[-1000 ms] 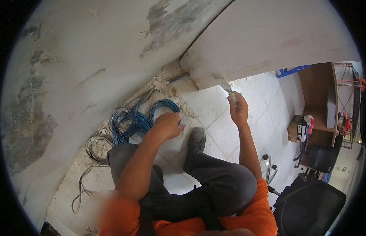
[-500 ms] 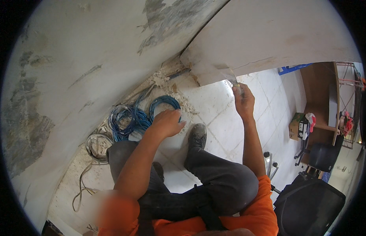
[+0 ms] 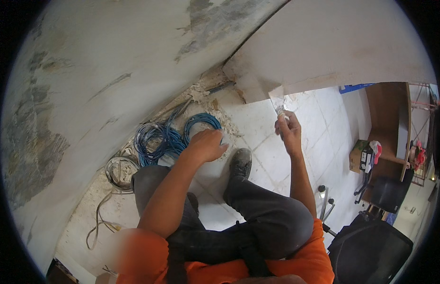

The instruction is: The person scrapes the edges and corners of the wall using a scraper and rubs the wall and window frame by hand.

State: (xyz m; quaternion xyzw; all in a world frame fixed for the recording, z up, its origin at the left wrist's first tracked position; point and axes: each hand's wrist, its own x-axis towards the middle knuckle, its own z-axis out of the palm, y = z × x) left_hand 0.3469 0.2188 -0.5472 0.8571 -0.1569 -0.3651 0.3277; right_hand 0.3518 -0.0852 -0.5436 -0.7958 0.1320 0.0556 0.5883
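My right hand is closed around the handle of a putty knife. The knife's flat, pale-smeared blade points away from me, its tip overlapping the lower edge of the white wall panel; whether they touch I cannot tell. My left hand hangs loosely in front of the blue cable coil, palm down, with the thumb apart from the fingers. Those fingers are partly hidden by the back of the hand, and I see nothing held in them.
More blue cable and a grey coil lie along the base of the patched wall. Crumbled debris covers the corner. To the right are a black chair, a cardboard box and a wooden cabinet.
My right hand has drawn back a little toward me with the putty knife, and more of the blade shows. The view has shifted slightly; my left hand stays by the blue coil.
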